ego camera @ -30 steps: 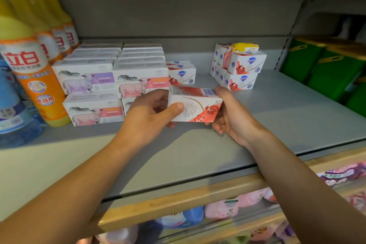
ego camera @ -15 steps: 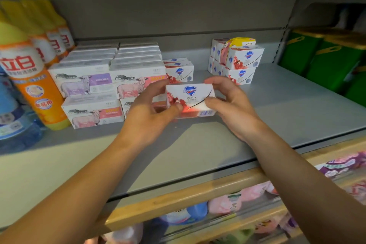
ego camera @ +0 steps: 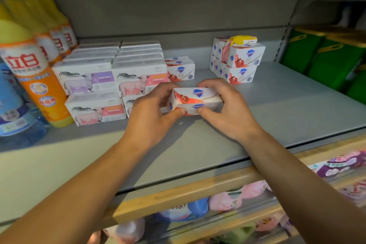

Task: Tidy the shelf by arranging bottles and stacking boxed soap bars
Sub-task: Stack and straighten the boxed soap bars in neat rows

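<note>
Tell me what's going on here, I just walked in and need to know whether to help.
A person is tidying a shop shelf. Both hands, the left hand and the right hand, grip one white soap box with a red pomegranate print, held just above the shelf in front of the goat-milk soap boxes. Matching soap boxes sit behind in a low row and a small pile. Orange detergent bottles stand at the left.

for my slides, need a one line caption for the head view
Both hands, left hand and right hand, grip a white-and-red soap box over the grey shelf.
</note>
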The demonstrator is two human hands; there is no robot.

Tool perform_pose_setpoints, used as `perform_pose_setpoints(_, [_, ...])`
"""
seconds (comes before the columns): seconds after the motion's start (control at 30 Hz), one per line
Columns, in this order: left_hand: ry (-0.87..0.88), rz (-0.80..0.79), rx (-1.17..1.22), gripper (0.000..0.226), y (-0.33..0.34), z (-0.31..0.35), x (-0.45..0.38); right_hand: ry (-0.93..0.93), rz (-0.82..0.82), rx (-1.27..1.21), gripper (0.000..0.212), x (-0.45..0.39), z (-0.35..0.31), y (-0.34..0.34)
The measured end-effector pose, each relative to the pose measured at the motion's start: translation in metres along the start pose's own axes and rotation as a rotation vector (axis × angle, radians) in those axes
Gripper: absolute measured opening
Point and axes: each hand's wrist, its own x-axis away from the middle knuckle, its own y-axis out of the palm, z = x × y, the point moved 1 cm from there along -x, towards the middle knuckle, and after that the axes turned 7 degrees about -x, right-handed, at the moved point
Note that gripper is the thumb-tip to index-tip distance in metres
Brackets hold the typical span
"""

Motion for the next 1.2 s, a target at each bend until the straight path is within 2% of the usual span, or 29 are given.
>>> perform_pose_setpoints(0.13, [-0.029, -0.013, 0.024, 0.046, 0.001, 0.002, 0.0, 0.01, -0.01, 0.038, 0.047, -0.001, 0.003, -0.002])
perform_pose_setpoints(0.3, [-0.093, 0.021, -0.106, 0.048, 0.002, 0.0, 0.0, 0.165, -0.025, 0.183, 0.048, -0.018, 0.024, -0.012])
perform_pose_setpoints(0.37, [-0.084, -0.068, -0.191, 0.041, 0.005, -0.002, 0.003, 0.205, -0.07, 0.27, 0.049, -0.027, 0.036, -0.013])
perform_pose_setpoints(0.43, [-0.025, -0.241, -0.291, 0.036, 0.009, -0.004, 0.007, 0.215, -0.124, 0.331, 0.051, -0.037, 0.046, -0.01])
perform_pose_setpoints(0.5, [0.077, -0.358, -0.362, 0.04, 0.012, -0.004, 0.009, 0.181, -0.145, 0.384, 0.049, -0.049, 0.054, -0.005])
perform_pose_setpoints(0.6, [0.167, -0.434, -0.426, 0.049, 0.015, -0.004, 0.011, 0.1, -0.126, 0.495, 0.045, -0.067, 0.064, 0.006])
perform_pose_setpoints(0.8, [0.193, -0.401, -0.436, 0.045, 0.015, -0.005, 0.009, 0.008, -0.116, 0.586, 0.045, -0.098, 0.08, 0.029])
perform_pose_setpoints(1.2, [0.205, -0.351, -0.34, 0.035, 0.021, -0.005, -0.001, 0.007, -0.119, 0.607, 0.048, -0.129, 0.096, 0.048])
